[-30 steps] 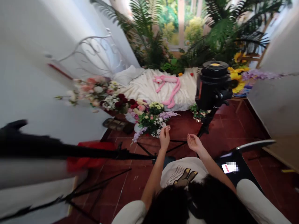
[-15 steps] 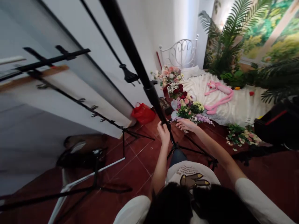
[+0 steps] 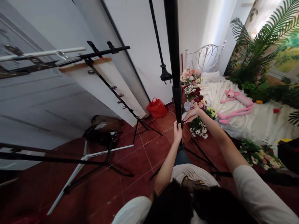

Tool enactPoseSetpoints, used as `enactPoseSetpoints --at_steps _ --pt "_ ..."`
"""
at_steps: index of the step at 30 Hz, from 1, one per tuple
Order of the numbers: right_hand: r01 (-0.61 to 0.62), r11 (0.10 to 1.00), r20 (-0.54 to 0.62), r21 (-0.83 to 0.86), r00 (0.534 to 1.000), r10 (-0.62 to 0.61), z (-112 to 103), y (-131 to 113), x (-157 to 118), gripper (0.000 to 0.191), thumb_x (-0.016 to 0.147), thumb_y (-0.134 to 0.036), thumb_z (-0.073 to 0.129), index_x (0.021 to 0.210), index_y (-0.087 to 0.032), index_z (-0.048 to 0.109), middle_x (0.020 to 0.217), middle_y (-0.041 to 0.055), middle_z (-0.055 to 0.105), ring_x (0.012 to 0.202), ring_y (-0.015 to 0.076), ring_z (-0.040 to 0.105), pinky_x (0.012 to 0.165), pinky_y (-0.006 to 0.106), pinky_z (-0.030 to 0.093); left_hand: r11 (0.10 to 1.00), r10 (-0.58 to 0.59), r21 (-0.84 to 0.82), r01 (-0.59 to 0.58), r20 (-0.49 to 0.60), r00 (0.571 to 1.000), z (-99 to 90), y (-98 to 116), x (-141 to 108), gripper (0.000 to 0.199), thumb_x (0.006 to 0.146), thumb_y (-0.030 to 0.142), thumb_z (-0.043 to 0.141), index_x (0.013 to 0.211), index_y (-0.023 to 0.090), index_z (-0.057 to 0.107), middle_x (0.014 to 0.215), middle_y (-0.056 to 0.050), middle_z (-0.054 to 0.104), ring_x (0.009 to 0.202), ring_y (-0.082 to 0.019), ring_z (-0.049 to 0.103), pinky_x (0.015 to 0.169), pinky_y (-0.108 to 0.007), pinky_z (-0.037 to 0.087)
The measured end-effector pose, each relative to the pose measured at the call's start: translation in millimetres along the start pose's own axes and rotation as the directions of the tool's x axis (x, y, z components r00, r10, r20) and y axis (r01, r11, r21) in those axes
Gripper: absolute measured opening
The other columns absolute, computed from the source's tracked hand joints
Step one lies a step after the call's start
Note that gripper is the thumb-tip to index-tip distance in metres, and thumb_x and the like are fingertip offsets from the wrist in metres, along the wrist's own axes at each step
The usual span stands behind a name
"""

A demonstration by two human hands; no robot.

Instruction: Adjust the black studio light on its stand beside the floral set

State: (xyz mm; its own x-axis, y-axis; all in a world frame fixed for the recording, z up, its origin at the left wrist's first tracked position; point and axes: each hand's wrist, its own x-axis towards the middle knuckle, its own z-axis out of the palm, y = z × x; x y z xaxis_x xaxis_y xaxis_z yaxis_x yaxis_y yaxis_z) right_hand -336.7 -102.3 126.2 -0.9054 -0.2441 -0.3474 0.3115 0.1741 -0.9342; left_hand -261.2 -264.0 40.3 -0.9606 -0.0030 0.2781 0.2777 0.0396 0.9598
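A black light stand point(image 3: 177, 65) rises nearly upright in front of me, its top beyond the frame. My left hand point(image 3: 177, 132) is closed around the lower part of its pole. On the right side of the pole, my right hand point(image 3: 191, 115) has its fingertips pinched at a small dark knob point(image 3: 183, 121), which the fingers partly cover. Just left of the pole hangs a black two-pin plug point(image 3: 165, 74) on its cable. The stand's legs point(image 3: 198, 155) spread over the floor near my feet.
Backdrop stands with clips point(image 3: 113, 87) and a white board point(image 3: 100, 93) are on the left. A red plastic bag point(image 3: 157, 108) sits on the tiled floor by the wall. Flowers point(image 3: 192, 76) line a white-draped bed point(image 3: 210, 90) holding a pink plush toy point(image 3: 243, 99). Stand legs point(image 3: 93, 157) cross the floor.
My view has turned left, so the bed and flowers appear farther right. The pole now looks more upright. My right hand has come closer to the pole's knob; my left stays on the pole.
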Motion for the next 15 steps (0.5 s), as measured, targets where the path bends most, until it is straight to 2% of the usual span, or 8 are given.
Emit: enactPoseSetpoints --at_steps 1,2,3,5,7,9,12,15 --pt "-0.036 0.998 0.044 -0.042 0.998 0.038 -0.9 -2.6 2.4 0.024 0.054 -0.023 0.083 0.066 -0.011 0.066 0.061 0.0041 0.07 0.053 0.0131 0.065 0.052 0.021 0.054 1.0 -0.003 0.002 0.003 -0.004 1.0 0.1 -0.1 0.3 0.05 0.089 0.063 0.033 0.108 0.021 0.051 0.105 -0.008 0.062 0.102 -0.019 0.058 0.096 -0.032 0.044" --pt "-0.1 0.989 0.136 -0.111 0.984 0.115 -1.7 -6.0 5.2 0.026 0.051 -0.022 0.084 0.067 -0.011 0.067 0.062 0.0034 0.071 0.055 0.0132 0.066 0.054 0.022 0.054 1.0 -0.006 0.004 0.006 -0.011 1.0 0.5 -0.4 0.5 0.051 0.089 0.064 0.032 0.108 0.021 0.052 0.104 -0.008 0.062 0.101 -0.019 0.059 0.095 -0.032 0.044" --pt "-0.147 0.971 0.229 -0.189 0.955 0.189 -2.2 -9.8 7.7 0.029 0.047 -0.021 0.085 0.069 -0.012 0.068 0.063 0.0026 0.071 0.057 0.0134 0.066 0.056 0.022 0.054 1.0 -0.009 0.006 0.009 -0.02 1.0 1.0 -0.9 0.7 0.052 0.089 0.065 0.032 0.107 0.021 0.052 0.103 -0.008 0.062 0.101 -0.019 0.059 0.094 -0.032 0.045" --pt "-0.091 0.951 0.302 -0.297 0.935 0.184 -1.3 -15.2 9.3 0.034 0.042 -0.018 0.085 0.07 -0.013 0.068 0.062 0.0002 0.071 0.057 0.0138 0.066 0.057 0.023 0.053 1.0 -0.014 0.01 0.015 -0.034 0.999 2.3 -2.1 0.9 0.053 0.089 0.065 0.032 0.108 0.021 0.052 0.103 -0.008 0.063 0.101 -0.019 0.059 0.094 -0.032 0.045" --pt "0.059 0.92 0.272 -0.386 0.961 0.052 2.9 -13.8 3.3 0.033 0.042 -0.015 0.085 0.07 -0.015 0.067 0.06 -0.0015 0.07 0.058 0.0146 0.065 0.06 0.023 0.052 1.0 -0.015 0.009 0.015 -0.045 0.999 3.5 -3.8 1.1 0.053 0.089 0.065 0.031 0.108 0.021 0.052 0.102 -0.008 0.063 0.1 -0.019 0.059 0.093 -0.032 0.045" --pt "0.224 0.853 0.155 -0.472 0.973 -0.169 10.5 -4.1 -10.1 0.027 0.049 -0.011 0.081 0.07 -0.017 0.065 0.065 -0.0008 0.071 0.065 0.0164 0.067 0.067 0.025 0.052 1.0 -0.015 0.0 0.015 -0.052 0.999 4.3 -5.7 1.4 0.053 0.088 0.065 0.032 0.107 0.021 0.053 0.1 -0.008 0.063 0.098 -0.02 0.06 0.092 -0.032 0.046" --pt "0.35 0.741 -0.013 -0.573 0.9 -0.435 24.0 16.5 -35.4 0.018 0.064 -0.007 0.07 0.076 -0.019 0.063 0.083 0.0029 0.073 0.083 0.0202 0.069 0.081 0.03 0.05 1.0 -0.012 -0.026 0.011 -0.054 0.998 4.8 -9.5 2.1 0.05 0.088 0.064 0.034 0.106 0.02 0.052 0.1 -0.008 0.062 0.096 -0.02 0.059 0.093 -0.034 0.046" --pt "0.42 0.708 -0.04 -0.567 0.845 -0.533 34.8 24.2 -57.0 0.018 0.07 -0.011 0.066 0.086 -0.02 0.062 0.096 0.0054 0.072 0.094 0.0227 0.068 0.089 0.036 0.049 0.999 -0.011 -0.05 0.009 -0.042 0.999 5.1 -13.2 2.4 0.048 0.089 0.062 0.035 0.107 0.02 0.051 0.103 -0.008 0.062 0.1 -0.02 0.058 0.096 -0.035 0.044"
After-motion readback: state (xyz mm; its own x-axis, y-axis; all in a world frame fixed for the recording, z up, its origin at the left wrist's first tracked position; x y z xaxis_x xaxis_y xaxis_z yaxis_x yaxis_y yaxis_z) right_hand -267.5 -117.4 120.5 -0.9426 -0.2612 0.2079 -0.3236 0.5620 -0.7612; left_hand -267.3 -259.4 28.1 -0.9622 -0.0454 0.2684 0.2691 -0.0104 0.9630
